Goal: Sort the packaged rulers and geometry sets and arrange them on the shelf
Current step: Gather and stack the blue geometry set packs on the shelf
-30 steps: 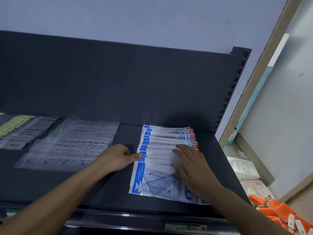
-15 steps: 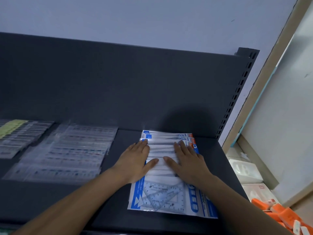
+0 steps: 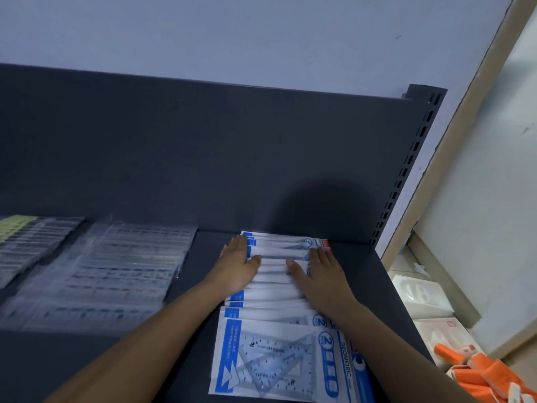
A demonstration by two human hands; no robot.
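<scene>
- Your left hand and right hand lie flat with fingers straight, pressing on the overlapped row of geometry sets. One palm sits toward each side edge of the row, and neither grips anything.
- The row runs from front to back at the right end of the dark shelf. Its front pack shows its set squares in full.
- To the left, apart from the row, the clear packaged rulers lie fanned. A further group with yellow-green packs sits at the far left.
- Sorting looks largely done, with three separate groups on the shelf. Squaring up this row seems to be what is left, though stock out of view cannot be ruled out.
- Half a second ago your thumbs nearly met mid-row. Now your hands sit wider apart and farther back.
- Orange packages lie below at the right.
</scene>
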